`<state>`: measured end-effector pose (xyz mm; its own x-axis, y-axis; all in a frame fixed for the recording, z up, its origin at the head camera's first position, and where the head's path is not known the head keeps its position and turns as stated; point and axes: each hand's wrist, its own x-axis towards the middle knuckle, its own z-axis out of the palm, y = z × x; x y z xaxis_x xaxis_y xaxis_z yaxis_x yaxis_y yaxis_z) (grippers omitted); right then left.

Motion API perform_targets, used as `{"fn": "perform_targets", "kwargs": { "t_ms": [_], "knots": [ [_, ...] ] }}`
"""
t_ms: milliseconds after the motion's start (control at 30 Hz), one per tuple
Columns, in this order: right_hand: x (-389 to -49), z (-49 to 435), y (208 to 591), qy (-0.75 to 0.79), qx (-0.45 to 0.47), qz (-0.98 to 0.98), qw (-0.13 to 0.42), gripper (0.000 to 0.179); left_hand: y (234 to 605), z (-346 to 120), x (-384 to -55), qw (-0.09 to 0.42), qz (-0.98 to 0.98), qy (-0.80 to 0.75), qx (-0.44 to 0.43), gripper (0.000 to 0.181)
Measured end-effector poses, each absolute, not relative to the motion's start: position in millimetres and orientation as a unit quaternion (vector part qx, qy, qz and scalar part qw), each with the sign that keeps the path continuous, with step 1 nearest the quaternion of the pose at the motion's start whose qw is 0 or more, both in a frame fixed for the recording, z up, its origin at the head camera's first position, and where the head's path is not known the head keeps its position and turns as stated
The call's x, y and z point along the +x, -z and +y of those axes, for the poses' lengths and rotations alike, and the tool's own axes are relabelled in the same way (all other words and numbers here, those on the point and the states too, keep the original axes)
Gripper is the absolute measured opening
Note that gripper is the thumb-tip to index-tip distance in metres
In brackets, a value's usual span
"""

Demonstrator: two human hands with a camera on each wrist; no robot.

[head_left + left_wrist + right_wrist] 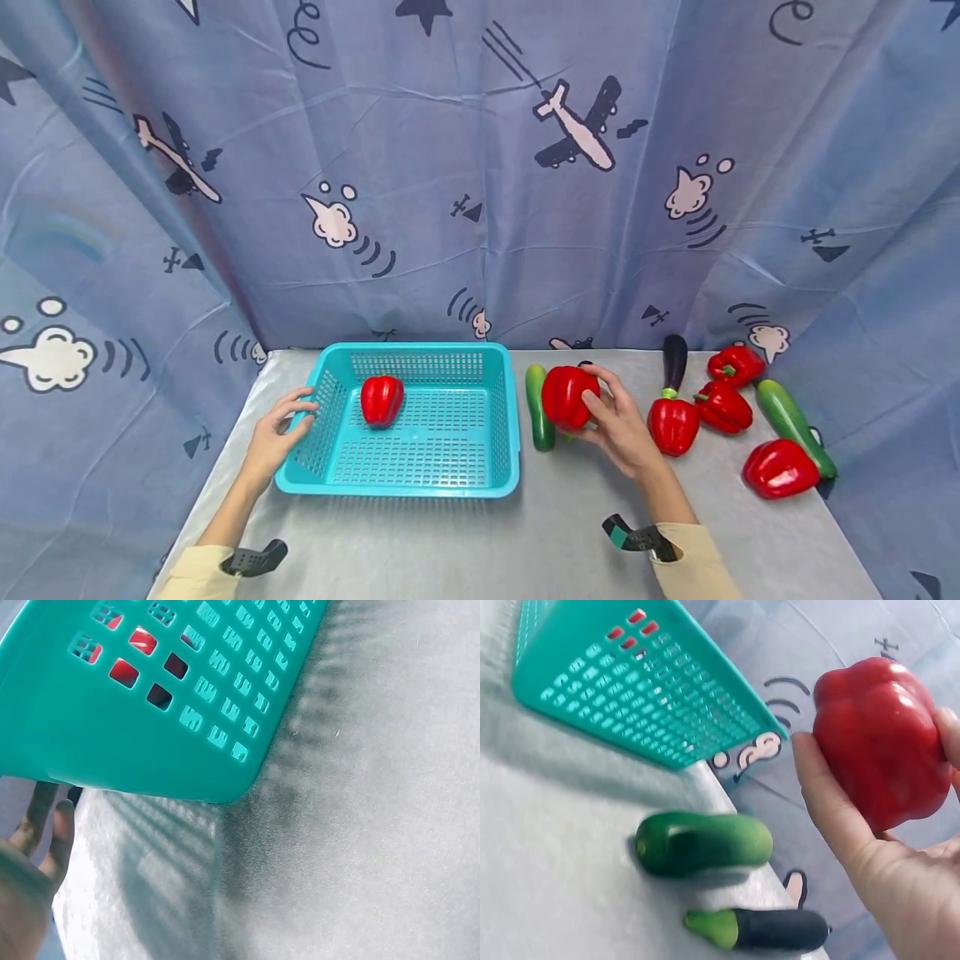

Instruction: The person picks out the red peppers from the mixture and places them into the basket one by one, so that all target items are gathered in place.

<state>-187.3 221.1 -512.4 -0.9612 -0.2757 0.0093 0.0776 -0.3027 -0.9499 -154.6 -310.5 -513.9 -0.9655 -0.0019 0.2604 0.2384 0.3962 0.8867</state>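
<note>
My right hand (621,425) holds a red bell pepper (567,398) between thumb and fingers. In the right wrist view this bell pepper (881,742) is up off the table, to the right of the basket. A turquoise plastic basket (411,490) with perforated walls stands on the table, and one red bell pepper (382,401) lies inside it. At the basket's left rim is my left hand (273,436), its fingers relaxed and apart. The left wrist view has the fingers (60,840) close by the basket's rim (112,780).
Right of the basket lie a green cucumber (540,408) and a small eggplant (780,928). Farther right are several red bell peppers (673,427), another eggplant (674,362) and a second cucumber (795,425). A blue patterned curtain (480,167) hangs behind the grey-white table (420,550).
</note>
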Motion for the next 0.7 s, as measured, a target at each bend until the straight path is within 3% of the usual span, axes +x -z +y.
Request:
{"fn": "perform_targets", "kwargs": {
  "t_ms": [367,700],
  "knots": [
    [-198.3,179.6,498.7,0.727,-0.174,0.660,0.070,0.080,515.5,-310.6,-154.8,0.107,-0.822,0.554,-0.071,0.021],
    [-207.5,150.4,491.2,0.676,-0.178,0.712,0.065,0.078,514.9,-311.4,-154.9,0.106,-0.833,0.540,-0.066,0.021]
  ]
}}
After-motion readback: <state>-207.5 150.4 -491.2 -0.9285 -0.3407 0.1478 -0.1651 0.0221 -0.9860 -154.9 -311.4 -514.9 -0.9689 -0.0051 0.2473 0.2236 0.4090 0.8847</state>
